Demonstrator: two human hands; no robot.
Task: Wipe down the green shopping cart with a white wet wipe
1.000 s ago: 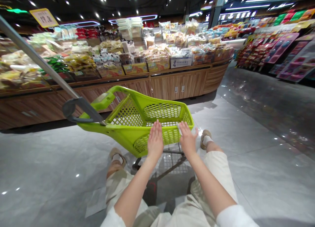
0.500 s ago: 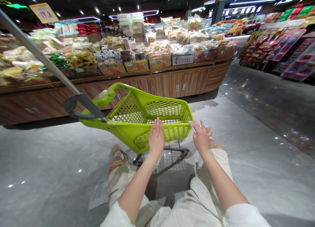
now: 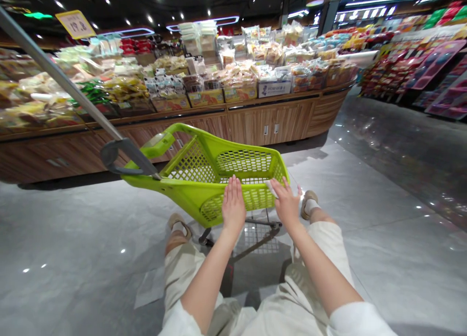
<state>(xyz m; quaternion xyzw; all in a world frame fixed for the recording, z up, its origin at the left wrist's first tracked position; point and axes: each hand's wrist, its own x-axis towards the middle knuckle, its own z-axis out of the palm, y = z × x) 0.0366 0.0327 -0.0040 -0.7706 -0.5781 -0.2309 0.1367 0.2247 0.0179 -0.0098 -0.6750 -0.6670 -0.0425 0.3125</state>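
Green plastic, perforated: one shopping cart (image 3: 184,195), standing before the person, between two tan shoes (image 3: 309,202), length crosswise, handle (image 3: 158,145) end to the left. Hands present: two. Left hand (image 3: 234,207): fingers straight and together, laid flat over the near rim, not closed on anything. Right hand (image 3: 287,204): gripping one small white cloth (image 3: 271,187) under its fingers at the same rim, near the front end; outer finger spread. One grey metal pole (image 3: 78,95) slants down to the cart's handle end. One price sign (image 3: 75,24); one white lettered carton (image 3: 274,89).

Floor (image 3: 91,238): grey, glossy, reflecting lights. Beyond the cart, a wood-grain counter (image 3: 251,124) bears packaged goods (image 3: 241,73), too many to count. Dark ceiling (image 3: 127,0) with spotlights; display racks (image 3: 390,78) at right.
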